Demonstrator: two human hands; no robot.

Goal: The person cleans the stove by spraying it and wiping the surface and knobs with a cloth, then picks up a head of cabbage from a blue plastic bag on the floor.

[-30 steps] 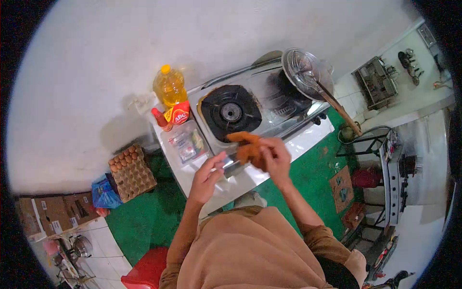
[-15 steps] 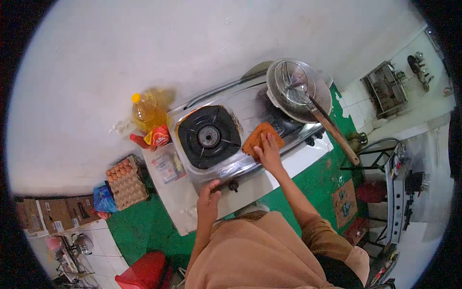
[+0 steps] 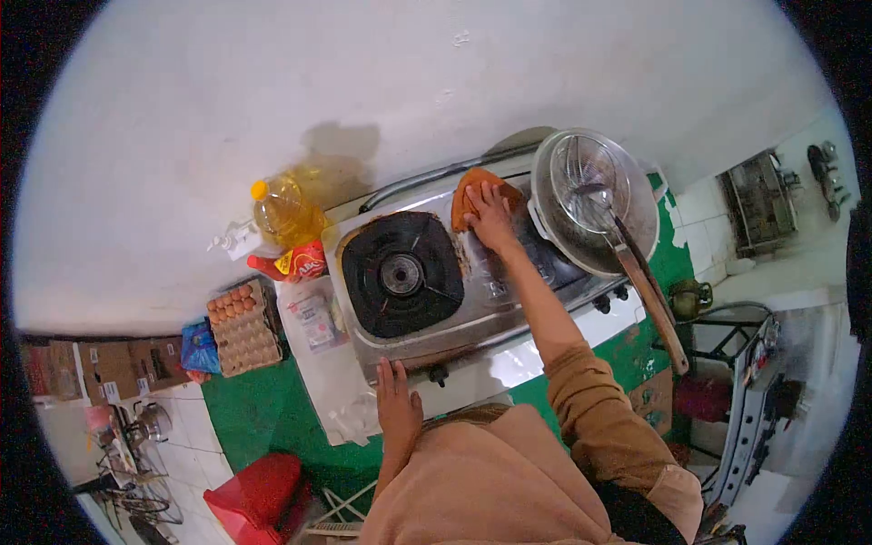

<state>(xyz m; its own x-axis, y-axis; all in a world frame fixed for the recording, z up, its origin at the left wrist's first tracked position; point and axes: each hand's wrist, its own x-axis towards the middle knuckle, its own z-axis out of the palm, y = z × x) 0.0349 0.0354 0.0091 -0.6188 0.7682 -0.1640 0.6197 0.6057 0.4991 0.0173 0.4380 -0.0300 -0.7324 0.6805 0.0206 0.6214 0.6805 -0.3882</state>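
Orange cloth (image 3: 471, 194) lay under the spread right hand (image 3: 491, 218), upper centre — well apart from the left hand (image 3: 399, 405), half-open, holding nothing, lower centre.

stove (image 3: 490, 325) mid-front: open | right: pot (image 3: 639, 222) blocks | left: oil bottle (image 3: 289, 215) blocks

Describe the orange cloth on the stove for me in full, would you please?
The orange cloth looks like soft fabric, plain in colour, with an uneven, slightly rumpled outline. It lies on the metal stove near the back edge, between the black left burner and the large pot. The right hand rests on top with spread fingers, hiding part of it. Whether it is damp, I cannot tell.
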